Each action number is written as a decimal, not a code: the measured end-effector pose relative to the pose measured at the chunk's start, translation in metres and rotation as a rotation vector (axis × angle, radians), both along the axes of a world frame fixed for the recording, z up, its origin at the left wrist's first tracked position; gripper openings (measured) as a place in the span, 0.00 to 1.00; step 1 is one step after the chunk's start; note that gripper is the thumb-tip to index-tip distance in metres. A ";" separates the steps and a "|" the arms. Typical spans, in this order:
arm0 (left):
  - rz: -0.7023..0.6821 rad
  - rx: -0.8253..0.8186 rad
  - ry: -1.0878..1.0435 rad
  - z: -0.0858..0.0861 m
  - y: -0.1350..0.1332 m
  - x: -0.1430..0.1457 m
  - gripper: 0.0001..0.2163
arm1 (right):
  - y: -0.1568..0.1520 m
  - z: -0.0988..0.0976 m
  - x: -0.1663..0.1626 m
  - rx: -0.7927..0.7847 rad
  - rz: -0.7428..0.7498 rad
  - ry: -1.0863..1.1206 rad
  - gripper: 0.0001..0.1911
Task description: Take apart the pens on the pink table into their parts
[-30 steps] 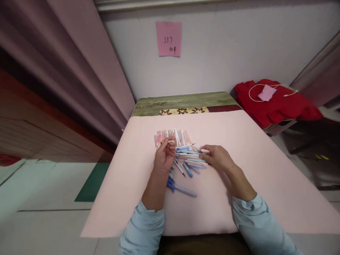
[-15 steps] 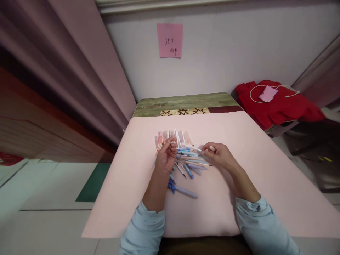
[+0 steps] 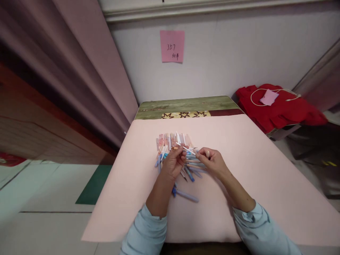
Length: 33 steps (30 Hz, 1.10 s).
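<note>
My right hand (image 3: 214, 162) is closed, pinching one end of a thin white pen refill (image 3: 189, 150). A small pale rounded end shows among its fingers; what it belongs to is hidden. Close by on the left, my left hand (image 3: 174, 163) is closed, its fingertips at the refill's other end. From these fingers pokes a small orange-brown tip (image 3: 174, 148), its kind too small to tell. Below and around both hands lie loose blue and white pens (image 3: 189, 174). Behind them stretches a row of pink and clear pen barrels (image 3: 166, 139). A pale blue pen (image 3: 187, 196) rests nearer me.
A pink sheet (image 3: 239, 198) covers most of the patterned table (image 3: 186, 103). Against the wall hangs a pink note (image 3: 172, 46). At the right, a red cloth (image 3: 287, 111) carries a white cable and a pink paper pad (image 3: 269, 97). A curtain (image 3: 106, 71) hangs left.
My left hand has moved right, and the two hands are closer together. The refill in my right hand now reaches my left fingertips. The view has tilted up slightly.
</note>
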<state>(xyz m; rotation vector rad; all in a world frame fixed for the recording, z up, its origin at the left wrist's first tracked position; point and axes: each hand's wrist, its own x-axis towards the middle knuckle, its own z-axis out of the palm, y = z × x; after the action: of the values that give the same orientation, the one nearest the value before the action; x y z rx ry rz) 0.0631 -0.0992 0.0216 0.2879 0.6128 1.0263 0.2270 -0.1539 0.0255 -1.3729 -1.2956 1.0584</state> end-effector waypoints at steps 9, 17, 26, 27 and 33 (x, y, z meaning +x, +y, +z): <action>0.233 -0.074 -0.125 0.011 0.008 -0.007 0.05 | -0.003 0.003 0.000 0.019 -0.113 -0.107 0.19; 0.301 -0.087 -0.176 0.017 0.010 -0.011 0.08 | -0.004 0.002 0.000 0.114 -0.053 -0.291 0.13; 0.290 -0.066 -0.175 0.014 0.009 -0.009 0.08 | -0.004 0.002 -0.001 0.127 -0.063 -0.241 0.14; 0.294 -0.073 -0.179 0.014 0.009 -0.009 0.08 | -0.003 0.001 -0.001 0.134 -0.075 -0.205 0.15; 0.313 -0.096 -0.187 0.015 0.009 -0.009 0.08 | 0.001 -0.005 0.004 0.210 -0.376 -0.150 0.16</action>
<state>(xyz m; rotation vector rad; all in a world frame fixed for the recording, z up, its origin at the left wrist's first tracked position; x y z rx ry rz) 0.0541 -0.0903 0.0363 0.0093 0.5447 1.3030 0.2311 -0.1531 0.0205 -1.4803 -1.1578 0.5583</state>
